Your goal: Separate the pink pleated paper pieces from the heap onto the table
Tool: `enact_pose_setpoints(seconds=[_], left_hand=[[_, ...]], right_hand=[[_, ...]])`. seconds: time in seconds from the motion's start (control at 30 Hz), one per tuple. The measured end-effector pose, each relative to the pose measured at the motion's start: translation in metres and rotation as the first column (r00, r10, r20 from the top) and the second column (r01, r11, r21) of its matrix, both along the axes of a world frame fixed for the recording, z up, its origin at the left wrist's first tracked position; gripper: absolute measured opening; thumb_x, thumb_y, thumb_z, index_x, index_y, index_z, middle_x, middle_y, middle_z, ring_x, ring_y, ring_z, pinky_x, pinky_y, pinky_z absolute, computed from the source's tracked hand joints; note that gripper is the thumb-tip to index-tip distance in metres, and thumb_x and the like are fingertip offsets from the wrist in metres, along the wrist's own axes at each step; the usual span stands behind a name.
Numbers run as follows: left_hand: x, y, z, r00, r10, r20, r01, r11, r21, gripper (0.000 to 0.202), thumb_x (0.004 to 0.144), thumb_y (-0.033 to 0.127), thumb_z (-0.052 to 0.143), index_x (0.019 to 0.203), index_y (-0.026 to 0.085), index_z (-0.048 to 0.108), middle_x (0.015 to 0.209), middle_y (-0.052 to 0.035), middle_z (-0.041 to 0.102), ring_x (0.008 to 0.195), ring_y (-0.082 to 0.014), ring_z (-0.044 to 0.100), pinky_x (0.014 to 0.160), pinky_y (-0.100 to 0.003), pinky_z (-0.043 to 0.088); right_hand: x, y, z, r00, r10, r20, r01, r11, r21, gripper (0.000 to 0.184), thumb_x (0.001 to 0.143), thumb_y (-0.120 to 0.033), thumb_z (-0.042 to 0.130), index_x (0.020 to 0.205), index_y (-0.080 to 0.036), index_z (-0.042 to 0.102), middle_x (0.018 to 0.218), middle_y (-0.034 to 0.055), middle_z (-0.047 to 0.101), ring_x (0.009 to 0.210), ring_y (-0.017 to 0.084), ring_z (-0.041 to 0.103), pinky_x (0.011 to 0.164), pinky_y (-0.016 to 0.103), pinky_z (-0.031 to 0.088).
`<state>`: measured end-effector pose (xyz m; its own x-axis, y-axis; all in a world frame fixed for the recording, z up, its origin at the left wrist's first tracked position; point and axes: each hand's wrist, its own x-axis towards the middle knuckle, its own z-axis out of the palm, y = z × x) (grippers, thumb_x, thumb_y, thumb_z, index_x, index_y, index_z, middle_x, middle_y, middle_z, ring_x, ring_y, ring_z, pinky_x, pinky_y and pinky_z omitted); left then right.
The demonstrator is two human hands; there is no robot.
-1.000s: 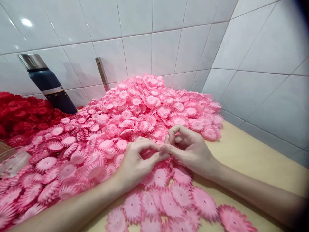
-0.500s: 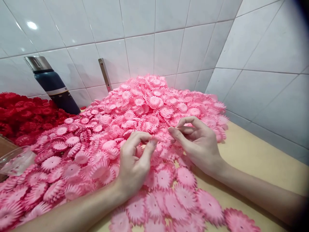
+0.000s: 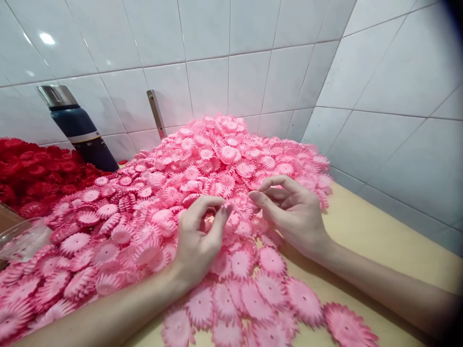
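Observation:
My left hand [image 3: 200, 241] is in the middle of the view, its thumb and index finger closed in a pinch over the pink pile. Whatever lies between those fingertips blends into the pink behind it. To its right, my right hand [image 3: 296, 219] also has thumb and index fingertips brought together, the other fingers curled; I cannot make out what it pinches. A small gap separates the two hands. Beneath and behind them spreads a large heap of pink scalloped fabric flower discs [image 3: 229, 154], many with a small centre hole. Flat pink discs [image 3: 255, 301] overlap on the table below the hands.
A dark blue bottle [image 3: 85, 135] with a steel cap stands at the left, beside a pile of red discs [image 3: 39, 176]. A clear plastic container [image 3: 25, 241] sits at the left edge. Tiled walls [image 3: 206, 86] border the yellowish table [image 3: 361, 226] behind and right.
The view has shifted slightly, so the pile, the loose discs and the wall corner appear a little further left. Both hands keep nearly the same pinched pose.

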<state>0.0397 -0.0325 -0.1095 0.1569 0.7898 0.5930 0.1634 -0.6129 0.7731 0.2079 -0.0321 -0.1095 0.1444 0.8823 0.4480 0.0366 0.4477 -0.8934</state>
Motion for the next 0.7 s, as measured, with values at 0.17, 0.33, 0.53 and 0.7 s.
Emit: enact_pose_setpoints(seconds=[0.17,0.33,0.53,0.7], left_hand=[[0.001,-0.002,0.002,0.993,-0.032,0.114,0.055,0.978,-0.204,0.005,0.087,0.019,0.058,0.091,0.02,0.061,0.08,0.0001,0.063,0.074,-0.0121,0.06,0.068,-0.024,0.049],[0.001,-0.007,0.007,0.99,-0.135,0.043,0.141,0.972,-0.188,0.011,0.081,0.024,0.066,0.089,0.018,0.061,0.08,-0.0013,0.067,0.075,-0.0128,0.063,0.07,-0.025,0.052],[0.001,-0.001,0.006,0.993,-0.069,-0.091,0.042,0.96,-0.276,0.018,0.078,0.028,0.071,0.092,0.018,0.068,0.078,-0.0028,0.072,0.07,-0.0158,0.065,0.067,-0.028,0.052],[0.0,-0.006,0.008,0.982,-0.04,-0.183,0.013,0.988,-0.151,0.011,0.083,0.023,0.066,0.075,0.017,0.071,0.071,-0.0015,0.073,0.06,-0.0127,0.062,0.058,-0.025,0.047]], right_hand=[[0.002,-0.001,0.0,0.996,0.081,0.04,-0.08,0.996,-0.037,0.024,0.068,-0.03,0.08,0.083,-0.02,0.066,0.073,0.0015,0.07,0.06,0.013,0.066,0.052,0.023,0.056],[0.002,-0.003,0.0,0.99,0.008,0.144,-0.004,1.0,-0.023,0.028,0.067,-0.027,0.08,0.092,-0.02,0.068,0.08,0.0047,0.072,0.073,0.019,0.069,0.062,0.029,0.06],[-0.001,-0.011,-0.001,0.968,0.034,0.249,-0.06,0.993,0.097,0.008,0.076,-0.019,0.071,0.082,-0.024,0.072,0.082,0.0035,0.074,0.075,0.019,0.069,0.069,0.035,0.061],[0.013,0.005,0.005,0.98,-0.174,0.099,0.172,0.985,0.03,0.006,0.072,-0.024,0.076,0.077,-0.023,0.073,0.071,0.0028,0.071,0.058,0.016,0.063,0.048,0.029,0.054]])
